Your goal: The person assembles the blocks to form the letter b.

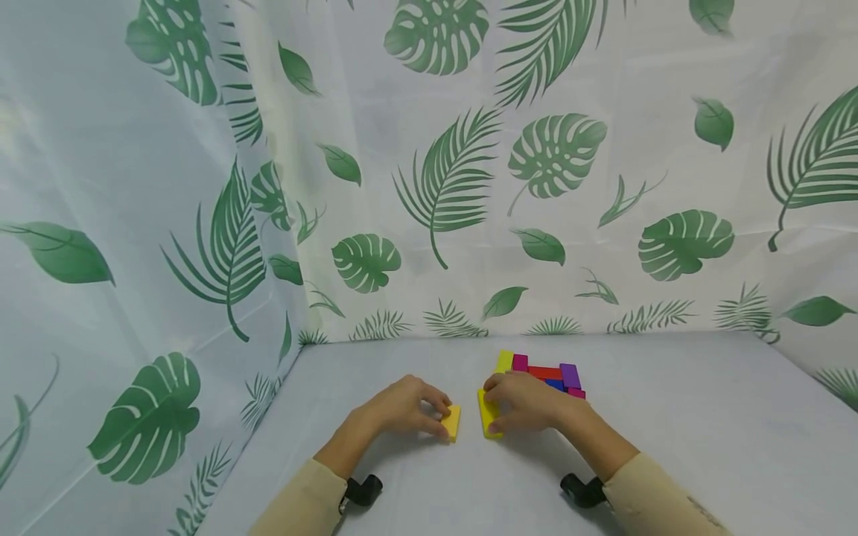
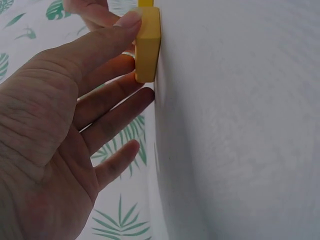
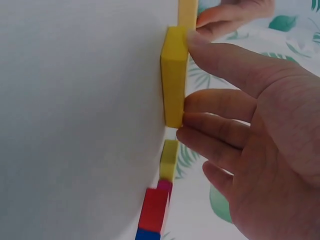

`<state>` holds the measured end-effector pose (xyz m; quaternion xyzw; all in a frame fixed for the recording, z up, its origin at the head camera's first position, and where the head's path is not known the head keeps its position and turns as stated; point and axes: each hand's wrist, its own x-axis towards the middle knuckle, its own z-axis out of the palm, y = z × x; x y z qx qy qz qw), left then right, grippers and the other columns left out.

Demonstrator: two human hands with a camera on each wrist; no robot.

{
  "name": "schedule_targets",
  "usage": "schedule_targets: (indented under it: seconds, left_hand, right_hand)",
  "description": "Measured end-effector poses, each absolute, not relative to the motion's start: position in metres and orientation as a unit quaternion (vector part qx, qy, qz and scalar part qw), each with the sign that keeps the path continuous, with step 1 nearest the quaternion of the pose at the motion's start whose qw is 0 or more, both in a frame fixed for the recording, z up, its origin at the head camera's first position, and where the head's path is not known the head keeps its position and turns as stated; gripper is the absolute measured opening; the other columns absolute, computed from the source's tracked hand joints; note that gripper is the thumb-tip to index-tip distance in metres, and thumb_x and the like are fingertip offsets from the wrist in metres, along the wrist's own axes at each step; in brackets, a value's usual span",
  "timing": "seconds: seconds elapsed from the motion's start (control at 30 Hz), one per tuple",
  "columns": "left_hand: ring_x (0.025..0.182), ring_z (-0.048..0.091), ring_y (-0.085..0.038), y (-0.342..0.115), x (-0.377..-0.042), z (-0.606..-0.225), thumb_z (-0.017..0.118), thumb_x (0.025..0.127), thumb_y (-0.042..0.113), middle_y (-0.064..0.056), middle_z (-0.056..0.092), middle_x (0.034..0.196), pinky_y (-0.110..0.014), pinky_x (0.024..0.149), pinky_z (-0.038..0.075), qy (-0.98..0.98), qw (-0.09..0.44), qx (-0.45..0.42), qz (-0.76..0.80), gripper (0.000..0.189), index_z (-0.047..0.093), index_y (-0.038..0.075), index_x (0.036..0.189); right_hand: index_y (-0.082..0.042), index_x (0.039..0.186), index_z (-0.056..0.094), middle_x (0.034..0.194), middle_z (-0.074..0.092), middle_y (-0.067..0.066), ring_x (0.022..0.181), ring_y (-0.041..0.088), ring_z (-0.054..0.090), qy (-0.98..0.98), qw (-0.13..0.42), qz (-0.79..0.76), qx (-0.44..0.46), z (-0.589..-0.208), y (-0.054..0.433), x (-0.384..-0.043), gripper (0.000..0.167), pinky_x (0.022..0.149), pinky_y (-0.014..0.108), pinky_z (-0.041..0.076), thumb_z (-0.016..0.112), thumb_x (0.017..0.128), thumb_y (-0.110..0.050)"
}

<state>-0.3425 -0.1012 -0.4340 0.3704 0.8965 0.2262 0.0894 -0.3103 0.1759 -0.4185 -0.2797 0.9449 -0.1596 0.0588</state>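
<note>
On the table, my left hand [image 1: 402, 406] pinches an orange-yellow block [image 1: 455, 423] by its ends. The left wrist view puts the thumb on the near end of this block [image 2: 148, 47], with the ring and little fingers spread away from it. My right hand [image 1: 529, 402], a short gap to the right, holds a longer yellow block [image 1: 485, 420] between thumb and fingers. That yellow block [image 3: 174, 80] lies flat on the table in the right wrist view, thumb at its near end and fingertips along its far part.
Behind the right hand lies a group of blocks, partly hidden by it: yellow [image 1: 506, 360], magenta [image 1: 520, 362], red [image 1: 544, 371], purple [image 1: 570, 376] and blue [image 1: 555, 385]. A white table [image 1: 402, 357] meets leaf-patterned curtains [image 1: 436, 320] at the back and sides.
</note>
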Motion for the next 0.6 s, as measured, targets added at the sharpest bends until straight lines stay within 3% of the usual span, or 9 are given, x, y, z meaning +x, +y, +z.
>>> schedule_targets:
  seconds: [0.3,0.6]
  left_hand:
    - [0.127,0.064,-0.005,-0.106,-0.341,-0.435,0.092,0.075,0.045,0.020,0.073,0.122,-0.035,0.112,0.050,0.889,0.107,0.367,0.250,0.032,0.083,0.031,0.103]
    - [0.121,0.065,-0.002,-0.108,-0.342,-0.436,0.092,0.075,0.047,0.020,0.074,0.120,-0.031,0.110,0.051,0.882,0.103,0.386,0.251,0.035,0.084,0.030,0.104]
  right_hand:
    - [-0.015,0.122,0.078,0.137,0.067,0.005,0.128,0.028,0.060,0.946,0.057,-0.153,-0.282,-0.417,0.161,-0.318,0.044,0.119,0.063,0.036,0.087,0.084,-0.036]
    - [-0.016,0.121,0.079,0.138,0.066,0.001,0.132,0.029,0.056,0.949,0.078,-0.166,-0.255,-0.413,0.153,-0.330,0.043,0.115,0.061,0.042,0.088,0.082,-0.034]
